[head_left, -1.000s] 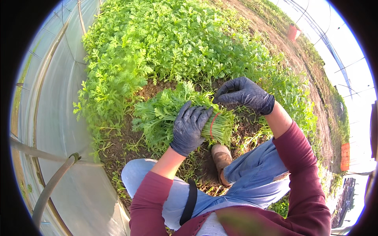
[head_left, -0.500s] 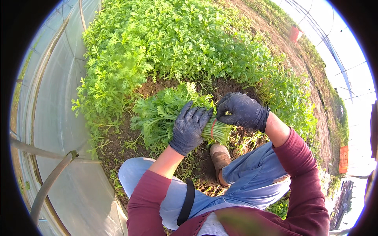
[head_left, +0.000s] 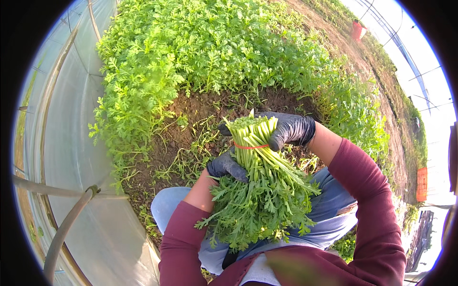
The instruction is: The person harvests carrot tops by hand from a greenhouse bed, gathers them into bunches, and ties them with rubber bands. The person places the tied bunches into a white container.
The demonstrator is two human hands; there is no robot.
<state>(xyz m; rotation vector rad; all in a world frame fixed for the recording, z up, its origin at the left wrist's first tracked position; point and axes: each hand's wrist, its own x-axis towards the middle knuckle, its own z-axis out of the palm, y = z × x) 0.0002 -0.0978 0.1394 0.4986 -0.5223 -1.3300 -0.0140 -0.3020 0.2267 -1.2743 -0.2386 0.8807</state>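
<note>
A bunch of leafy greens [head_left: 267,195] is held upside down in front of my knees, its cut stem ends pointing up and away and its lobed leaves hanging toward my lap. A red rubber band [head_left: 251,147] circles the stems below the cut ends. My left hand [head_left: 227,167], in a dark glove, is closed around the left side of the bunch under the band. My right hand [head_left: 288,129], gloved too, wraps the right side near the stem tops, thumb in front; its other fingers are mostly hidden behind the stems.
A dense bed of the same greens [head_left: 205,52] grows ahead. Bare soil [head_left: 183,105] with scattered leaves lies before me. Plastic sheeting [head_left: 76,143] and a bent pipe [head_left: 67,229] stand close at left. A red container [head_left: 359,30] and an orange crate [head_left: 421,184] are off to the right.
The bunch has turned from lying sideways, stems to the right, to stems up and leaves toward me. My right hand has moved from beside the band to grip the stems.
</note>
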